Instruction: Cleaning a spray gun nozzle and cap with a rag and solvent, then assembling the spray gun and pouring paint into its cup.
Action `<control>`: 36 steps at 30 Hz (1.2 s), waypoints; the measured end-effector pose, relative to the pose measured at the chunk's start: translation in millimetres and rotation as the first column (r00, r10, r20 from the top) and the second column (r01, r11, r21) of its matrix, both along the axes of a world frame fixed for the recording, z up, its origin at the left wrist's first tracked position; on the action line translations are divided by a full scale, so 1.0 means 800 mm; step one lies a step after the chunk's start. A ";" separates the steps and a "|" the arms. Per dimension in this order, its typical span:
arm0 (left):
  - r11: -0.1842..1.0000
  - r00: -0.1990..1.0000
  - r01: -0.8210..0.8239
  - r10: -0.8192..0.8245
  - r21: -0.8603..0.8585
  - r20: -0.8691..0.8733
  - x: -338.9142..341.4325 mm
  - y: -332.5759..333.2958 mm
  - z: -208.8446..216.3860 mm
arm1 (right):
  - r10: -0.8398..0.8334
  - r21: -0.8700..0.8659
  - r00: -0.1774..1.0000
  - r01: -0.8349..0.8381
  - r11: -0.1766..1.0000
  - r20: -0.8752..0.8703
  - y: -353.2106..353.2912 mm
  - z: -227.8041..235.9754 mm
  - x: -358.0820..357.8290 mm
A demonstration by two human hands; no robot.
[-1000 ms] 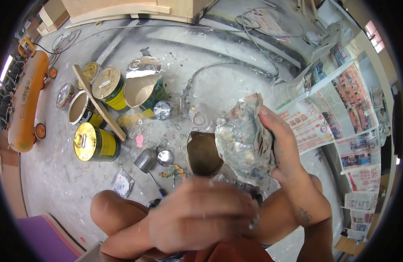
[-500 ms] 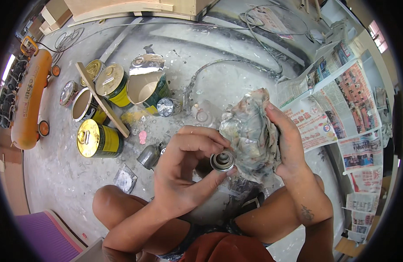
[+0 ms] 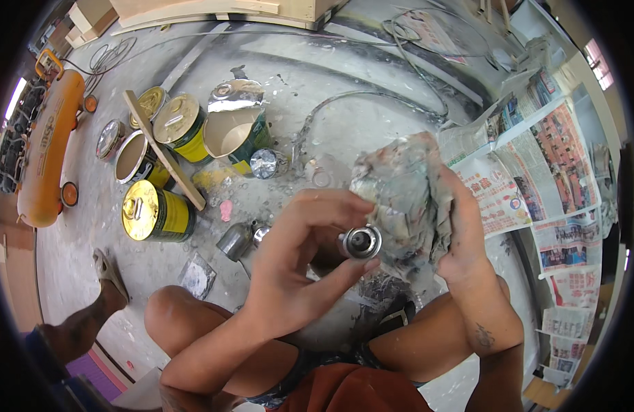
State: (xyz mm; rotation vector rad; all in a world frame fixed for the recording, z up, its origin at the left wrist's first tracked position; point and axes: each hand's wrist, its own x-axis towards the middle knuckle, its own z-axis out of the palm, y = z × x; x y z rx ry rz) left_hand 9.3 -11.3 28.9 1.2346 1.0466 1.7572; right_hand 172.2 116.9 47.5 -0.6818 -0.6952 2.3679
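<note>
Between the thumb and fingers of my left hand (image 3: 300, 257) is a small round metal fitting (image 3: 361, 242), silvery, with a ringed rim and a dark hollow in its middle. My right hand (image 3: 464, 223) is closed round a crumpled, paint-stained rag (image 3: 402, 199), grey-green with pinkish smears. The rag lies just right of the fitting; whether they touch I cannot tell. Beyond my left hand, a metal cup (image 3: 234, 242) rests on its side on the floor. Near my knee lies a flat clear packet (image 3: 197, 276).
Paint cans (image 3: 159, 213), some opened, stand at the left with a wooden stick (image 3: 162, 151) across them. Farther left is an orange air compressor (image 3: 52, 147). A hose (image 3: 351, 96) crosses the floor. Newspaper (image 3: 557, 165) covers panels at right. Another person's foot (image 3: 111, 275) is at lower left.
The fitting has turned slightly and shifted up and right in my left hand's grip. Another person's leg and sandalled foot have come in at the lower left.
</note>
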 end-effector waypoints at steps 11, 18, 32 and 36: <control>0.862 0.996 0.048 -0.082 -0.504 -0.044 -0.003 0.004 -0.022 | -0.369 0.951 0.879 -0.305 0.049 0.301 -0.021 -0.027 -0.017; 0.929 0.877 0.182 -0.006 -0.322 0.481 -0.020 0.011 -0.034 | -0.178 0.899 0.890 -0.434 -0.046 0.421 0.002 -0.010 -0.006; 0.847 0.963 0.174 -0.040 -0.501 0.267 -0.018 0.007 -0.030 | -0.213 0.905 0.951 -0.284 -0.316 0.224 0.013 -0.019 -0.010; 0.829 0.979 0.168 -0.078 -0.533 0.188 -0.023 0.010 -0.022 | -0.066 0.920 0.918 -0.391 0.021 0.392 0.014 -0.039 0.001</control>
